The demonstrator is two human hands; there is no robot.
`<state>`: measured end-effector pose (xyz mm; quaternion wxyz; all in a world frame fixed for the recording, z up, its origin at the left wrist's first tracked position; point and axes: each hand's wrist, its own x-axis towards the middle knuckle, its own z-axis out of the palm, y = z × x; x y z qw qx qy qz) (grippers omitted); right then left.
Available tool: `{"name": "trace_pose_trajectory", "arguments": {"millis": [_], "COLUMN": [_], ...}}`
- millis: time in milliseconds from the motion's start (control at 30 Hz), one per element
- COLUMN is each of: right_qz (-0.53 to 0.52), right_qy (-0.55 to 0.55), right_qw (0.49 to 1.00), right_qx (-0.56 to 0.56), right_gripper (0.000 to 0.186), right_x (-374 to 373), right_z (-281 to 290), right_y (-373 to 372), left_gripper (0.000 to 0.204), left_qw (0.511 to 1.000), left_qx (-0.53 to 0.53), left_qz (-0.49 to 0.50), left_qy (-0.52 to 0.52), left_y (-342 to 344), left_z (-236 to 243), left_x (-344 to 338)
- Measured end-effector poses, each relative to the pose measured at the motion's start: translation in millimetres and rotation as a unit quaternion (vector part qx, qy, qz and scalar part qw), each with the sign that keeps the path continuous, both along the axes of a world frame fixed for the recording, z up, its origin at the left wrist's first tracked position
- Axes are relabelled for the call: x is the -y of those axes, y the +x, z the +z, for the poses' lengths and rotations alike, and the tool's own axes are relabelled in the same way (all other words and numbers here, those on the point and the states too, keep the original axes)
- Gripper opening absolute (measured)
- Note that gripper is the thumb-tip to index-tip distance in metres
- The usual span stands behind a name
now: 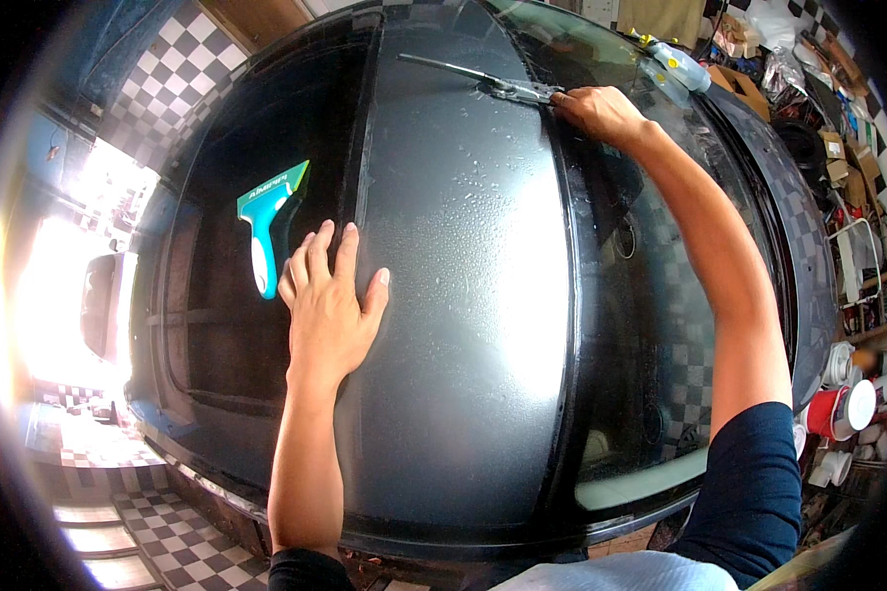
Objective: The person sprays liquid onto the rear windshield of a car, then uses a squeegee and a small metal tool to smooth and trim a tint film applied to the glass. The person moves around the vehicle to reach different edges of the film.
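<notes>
My left hand [330,300] rests palm down with fingers apart on the car roof [434,384], at the edge of its glossy dark panel. Just beyond it lies a turquoise-and-white squeegee [261,239] with a green blade. My right hand [601,115], at the far right of the roof, is closed on a metal wiper-like squeegee [508,87] with a long thin blade. Water droplets dot the grey middle strip below that tool.
The windshield [660,335] slopes away to the right. A spray bottle [678,67] sits near its far end. Shelves and clutter, including cardboard boxes [739,91] and a red bucket [830,412], line the right. Checkered tiled flooring [187,561] shows at the left.
</notes>
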<state>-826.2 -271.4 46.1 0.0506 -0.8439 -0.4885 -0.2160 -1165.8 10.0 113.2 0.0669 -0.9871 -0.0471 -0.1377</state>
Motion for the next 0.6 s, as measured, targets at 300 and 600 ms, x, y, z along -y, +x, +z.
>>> {"name": "trace_pose_trajectory", "arguments": {"millis": [300,600], "right_qz": [-0.022,-0.014], "right_qy": [-0.048,-0.023], "right_qw": [0.998,1.000], "right_qx": [-0.023,0.010], "right_gripper": [0.026,0.020], "right_x": [-0.8,-0.9], "right_z": [10.9,11.8], "right_y": [-3.3,-4.9], "left_gripper": [0.052,0.051], "left_qw": [1.000,1.000], "left_qx": [0.001,-0.005], "left_qz": [-0.006,0.004], "left_qy": [0.003,-0.015], "left_y": [-0.6,1.2], "left_z": [-0.1,0.3], "left_x": [-1.6,0.6]}}
